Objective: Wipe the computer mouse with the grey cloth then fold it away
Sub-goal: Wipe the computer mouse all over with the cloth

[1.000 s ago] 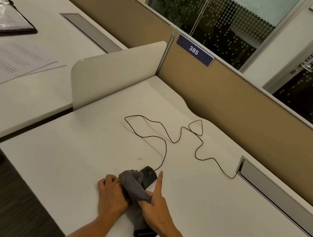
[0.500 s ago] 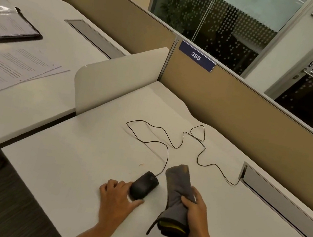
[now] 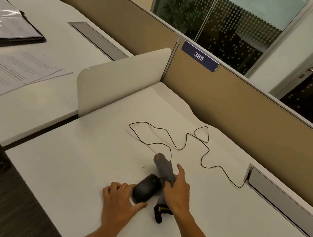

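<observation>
Setting: a white desk (image 3: 80, 167) is seen from above, backed by a tan partition
Mouse: a black computer mouse (image 3: 146, 187) lies near the desk's front edge, its thin cable (image 3: 202, 160) looped toward the partition
Left hand (image 3: 121, 202): laid flat and relaxed, thumb and fingertips touching the mouse's near side
Right hand (image 3: 177, 193): clenched around the grey cloth (image 3: 164, 168)
Cloth: rolled and held slanted just right of the mouse; contact between them cannot be made out

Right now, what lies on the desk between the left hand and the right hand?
In the head view, the black computer mouse lies between the left hand and the right hand, which grips the grey cloth.
</observation>
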Tool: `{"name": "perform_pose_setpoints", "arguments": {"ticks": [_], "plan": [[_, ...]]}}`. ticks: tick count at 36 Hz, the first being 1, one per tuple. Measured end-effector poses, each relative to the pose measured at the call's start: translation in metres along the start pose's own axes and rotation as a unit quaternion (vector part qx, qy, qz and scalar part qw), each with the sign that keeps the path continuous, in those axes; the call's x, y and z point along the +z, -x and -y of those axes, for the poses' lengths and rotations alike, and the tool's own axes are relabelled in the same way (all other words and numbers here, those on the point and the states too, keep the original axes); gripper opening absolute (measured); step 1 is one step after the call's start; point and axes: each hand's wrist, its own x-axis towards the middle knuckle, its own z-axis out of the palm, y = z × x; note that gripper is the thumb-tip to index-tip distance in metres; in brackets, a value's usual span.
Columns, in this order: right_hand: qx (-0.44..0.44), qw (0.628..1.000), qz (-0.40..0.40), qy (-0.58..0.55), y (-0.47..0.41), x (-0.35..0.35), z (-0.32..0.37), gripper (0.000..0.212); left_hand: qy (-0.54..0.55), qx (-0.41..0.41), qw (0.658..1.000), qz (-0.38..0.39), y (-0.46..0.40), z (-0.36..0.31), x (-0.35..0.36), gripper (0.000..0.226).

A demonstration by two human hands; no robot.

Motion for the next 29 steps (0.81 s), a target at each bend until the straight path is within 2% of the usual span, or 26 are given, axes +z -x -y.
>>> {"name": "perform_pose_setpoints", "arguments": {"ticks": [6, 13, 19, 25, 29], "plan": [[-0.039, 0.988, 0.087, 0.124, -0.017, 0.004, -0.001, 0.098, -0.005, 0.008, 1.000, -0.005, 0.000, 0.002, 0.002, 0.066], [-0.138, 0.955, 0.187, 0.183, -0.038, -0.006, 0.002, 0.099, -0.015, 0.008, 1.000, -0.001, -0.001, 0.003, 0.003, 0.066], [-0.180, 0.950, 0.181, 0.178, -0.045, -0.002, 0.003, 0.084, -0.011, 0.013, 1.000, -0.014, -0.001, 0.003, 0.004, 0.063], [-0.201, 0.958, 0.126, 0.164, -0.049, 0.006, 0.006, 0.073, -0.008, 0.004, 1.000, -0.011, -0.001, 0.001, 0.003, 0.063], [-0.232, 0.940, 0.161, 0.190, -0.048, 0.011, 0.008, 0.075, -0.001, -0.002, 1.000, -0.015, -0.001, 0.001, 0.003, 0.061]]}}
